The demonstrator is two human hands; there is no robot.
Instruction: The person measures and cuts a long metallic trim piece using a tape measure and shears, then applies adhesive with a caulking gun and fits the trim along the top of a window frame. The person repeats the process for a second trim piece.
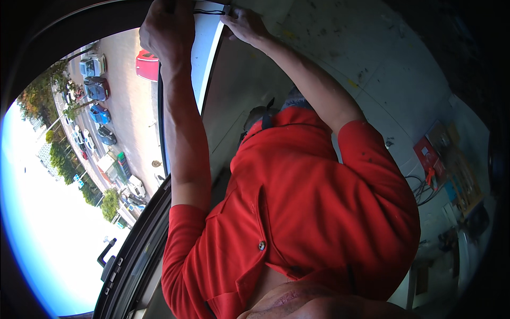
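My left hand (169,29) is raised at the top of the view, its fingers curled closed beside the dark window frame. What it grips is hidden behind the fingers. A thin black cord (210,11), seemingly doubled, stretches across from it to my right hand (245,25). The right fingertips pinch together at the cord's other end, by a small greyish piece. Below the cord lies a pale blue-white strip (206,48) with a bright white edge, running down between my forearms.
A window frame (139,266) with a dark handle (109,252) runs along my left. Outside, far below, are parked cars (96,88), a road and trees. On the stained floor at right lie a red box (426,154), coiled cable (422,190) and assorted tools.
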